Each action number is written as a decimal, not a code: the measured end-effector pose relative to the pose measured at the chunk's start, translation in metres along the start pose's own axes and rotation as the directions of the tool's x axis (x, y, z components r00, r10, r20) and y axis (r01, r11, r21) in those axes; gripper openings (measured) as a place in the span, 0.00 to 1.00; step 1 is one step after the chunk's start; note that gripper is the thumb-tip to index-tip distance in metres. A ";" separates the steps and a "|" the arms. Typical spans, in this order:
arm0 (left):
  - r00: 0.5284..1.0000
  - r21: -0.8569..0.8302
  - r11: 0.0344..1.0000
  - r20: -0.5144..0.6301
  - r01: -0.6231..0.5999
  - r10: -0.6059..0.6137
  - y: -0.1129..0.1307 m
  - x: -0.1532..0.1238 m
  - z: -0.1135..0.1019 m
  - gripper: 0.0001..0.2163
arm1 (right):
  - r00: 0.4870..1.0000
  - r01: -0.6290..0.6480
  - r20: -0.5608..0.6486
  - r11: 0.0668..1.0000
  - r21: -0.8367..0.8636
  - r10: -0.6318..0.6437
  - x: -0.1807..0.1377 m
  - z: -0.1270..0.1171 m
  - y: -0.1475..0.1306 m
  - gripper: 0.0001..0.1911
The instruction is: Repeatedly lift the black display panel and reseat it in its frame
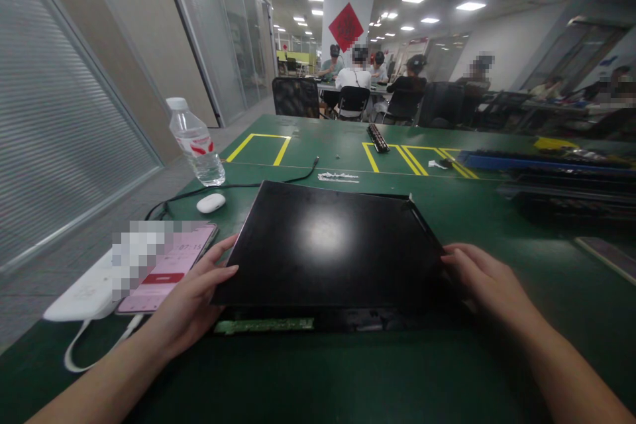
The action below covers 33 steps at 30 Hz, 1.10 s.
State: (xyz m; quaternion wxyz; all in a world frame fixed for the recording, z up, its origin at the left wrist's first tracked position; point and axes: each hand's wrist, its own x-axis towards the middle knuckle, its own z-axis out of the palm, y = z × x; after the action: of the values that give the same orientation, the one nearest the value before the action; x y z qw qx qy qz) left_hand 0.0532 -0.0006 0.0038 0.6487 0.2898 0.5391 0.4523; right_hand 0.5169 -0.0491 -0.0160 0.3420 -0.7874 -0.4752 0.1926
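A flat black screen panel (328, 245) lies in front of me on the green table (318, 371), with a green circuit strip (263, 326) along its near edge. My left hand (196, 298) grips the panel's near left corner, fingers curled at its edge. My right hand (484, 281) holds the near right corner, fingers bent over the edge.
A phone (169, 268) rests on a white power bank (84, 295) at the left. Behind them sit a white earbud case (211, 203), a water bottle (196, 142) and a black cable (238, 187). Dark trays (566, 179) stand at the right. Several people sit at far tables.
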 end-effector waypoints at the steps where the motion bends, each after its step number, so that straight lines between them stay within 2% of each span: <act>1: 1.000 0.014 1.000 -0.001 -0.012 0.012 0.000 -0.001 -0.001 0.38 | 1.000 -0.011 -0.003 1.000 0.020 0.011 0.000 0.000 0.000 0.24; 4: 0.998 0.071 0.995 -0.001 -0.064 0.065 -0.001 -0.002 -0.002 0.33 | 1.000 -0.024 -0.003 0.998 0.064 0.025 -0.002 0.000 -0.001 0.24; 9: 0.985 0.169 0.971 -0.006 -0.171 0.175 0.001 0.001 -0.009 0.29 | 0.999 -0.034 -0.002 0.993 0.113 0.034 -0.002 0.000 0.000 0.26; 15: 0.946 0.390 0.868 0.027 -0.307 0.323 0.001 0.007 -0.020 0.22 | 0.996 -0.082 0.032 0.983 0.164 0.077 0.002 0.000 0.008 0.28; 23: 0.935 0.495 0.809 0.018 -0.316 0.354 -0.005 0.016 -0.019 0.15 | 0.997 -0.071 0.035 0.966 0.248 0.065 0.007 0.000 0.011 0.27; 33: 0.935 0.605 0.727 0.089 -0.325 0.345 -0.006 0.023 -0.024 0.19 | 0.997 -0.078 0.044 0.968 0.240 0.069 0.005 -0.001 0.005 0.25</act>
State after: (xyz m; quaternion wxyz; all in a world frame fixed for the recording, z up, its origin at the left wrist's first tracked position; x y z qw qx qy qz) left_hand 0.0324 0.0149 -0.0176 0.4195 0.5690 0.6043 0.3674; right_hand 0.5233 -0.0463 -0.0186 0.4195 -0.7534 -0.4248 0.2756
